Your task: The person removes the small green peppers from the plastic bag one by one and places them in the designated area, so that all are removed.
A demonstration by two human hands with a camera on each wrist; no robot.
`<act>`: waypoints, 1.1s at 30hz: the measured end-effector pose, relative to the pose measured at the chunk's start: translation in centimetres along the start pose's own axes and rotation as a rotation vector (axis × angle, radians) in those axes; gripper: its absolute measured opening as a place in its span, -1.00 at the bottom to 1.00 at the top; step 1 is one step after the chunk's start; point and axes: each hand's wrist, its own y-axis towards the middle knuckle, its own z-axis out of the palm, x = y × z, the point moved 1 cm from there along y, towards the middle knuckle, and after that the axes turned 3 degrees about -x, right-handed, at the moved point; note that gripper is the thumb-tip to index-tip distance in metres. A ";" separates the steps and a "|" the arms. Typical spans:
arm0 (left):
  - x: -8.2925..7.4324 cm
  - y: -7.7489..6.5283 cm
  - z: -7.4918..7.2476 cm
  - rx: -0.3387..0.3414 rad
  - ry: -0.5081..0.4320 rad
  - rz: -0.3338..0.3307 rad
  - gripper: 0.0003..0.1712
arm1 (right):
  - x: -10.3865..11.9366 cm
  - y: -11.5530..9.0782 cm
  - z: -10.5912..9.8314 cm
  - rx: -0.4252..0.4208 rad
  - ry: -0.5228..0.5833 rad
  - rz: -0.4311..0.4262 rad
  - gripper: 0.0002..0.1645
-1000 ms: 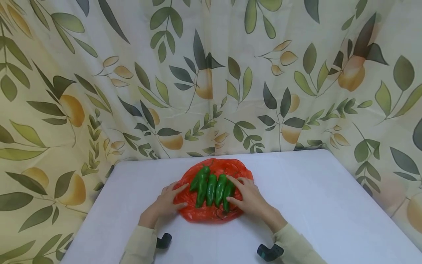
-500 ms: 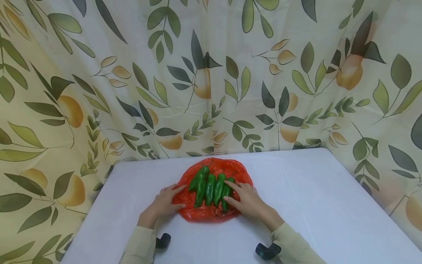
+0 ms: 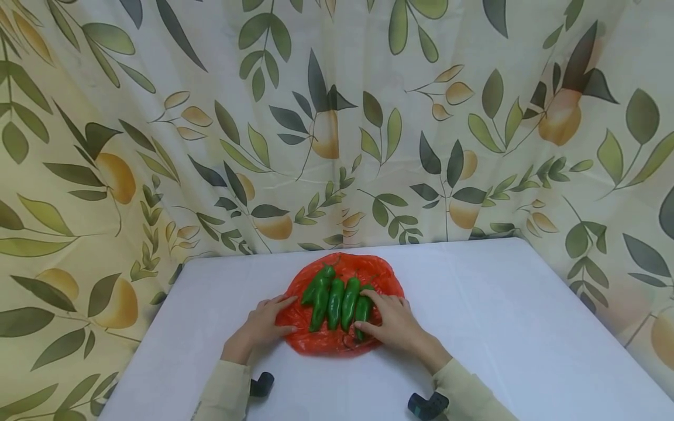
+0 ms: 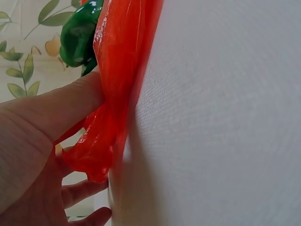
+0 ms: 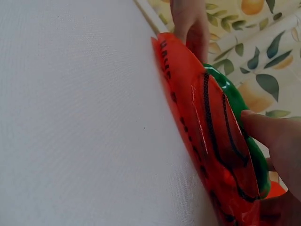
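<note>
Several glossy green peppers (image 3: 334,304) lie side by side on a crumpled red plastic bag (image 3: 300,345) on the table. My left hand (image 3: 262,320) rests at the bag's left edge with its fingers spread. In the left wrist view the thumb (image 4: 77,99) touches the red plastic, and the other fingers stand apart behind it. My right hand (image 3: 400,323) holds the rightmost green pepper (image 3: 363,310), thumb toward its lower end and a finger near its top. The right wrist view shows the thumb (image 5: 263,128) on the pepper (image 5: 256,162); the other fingers are partly hidden.
The table has a white cover (image 3: 495,327). A leaf-and-fruit patterned curtain (image 3: 337,128) hangs behind and at both sides. Small black devices sit at the left wrist (image 3: 261,384) and right wrist (image 3: 427,404). Dark print (image 5: 211,117) marks the bag.
My right hand has shifted slightly, its thumb sliding left and down over the rightmost pepper. My left hand stays at the bag's edge.
</note>
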 end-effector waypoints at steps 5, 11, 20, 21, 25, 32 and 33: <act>0.4 -0.3 -0.3 -0.009 0.004 -0.024 -0.12 | 0.3 0.3 0.2 0.021 0.071 -0.036 -0.23; 0.6 -0.3 -0.4 -0.006 -0.020 -0.017 -0.13 | 0.2 0.5 0.2 -0.005 0.113 -0.023 -0.30; -0.1 0.1 -0.2 -0.007 -0.021 0.012 -0.18 | 0.1 0.3 -0.4 -0.065 0.205 -0.013 -0.38; 0.0 0.2 -0.1 -0.009 -0.020 0.012 -0.18 | 0.2 0.3 -0.5 -0.070 0.215 -0.018 -0.39; 0.1 0.3 0.0 -0.013 -0.017 0.002 -0.18 | 0.4 0.3 -0.6 -0.091 0.246 -0.050 -0.41; 0.1 0.2 0.1 -0.022 -0.007 0.023 -0.18 | 0.5 0.1 -1.0 -0.119 0.323 -0.086 -0.41; 0.1 0.2 0.1 -0.024 -0.006 0.029 -0.19 | 0.4 0.1 -1.1 -0.123 0.336 -0.095 -0.41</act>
